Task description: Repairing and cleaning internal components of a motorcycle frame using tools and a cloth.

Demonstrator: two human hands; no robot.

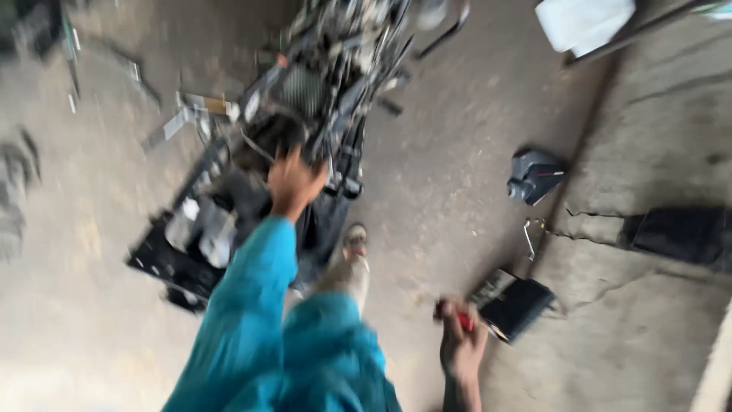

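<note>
A: Head view, blurred. Left hand (293, 183) is on the stripped motorcycle frame (305, 114) at 12 o'clock, near the engine; can't tell its grip.

B: Right?

A: Right hand (461, 343) at 5 o'clock, closed around a red-handled tool (463, 320), beside a black box (515, 305) on the floor (457, 152).

B: Step?

A: Looks like bracing the frame. Tool must reach it.
</note>
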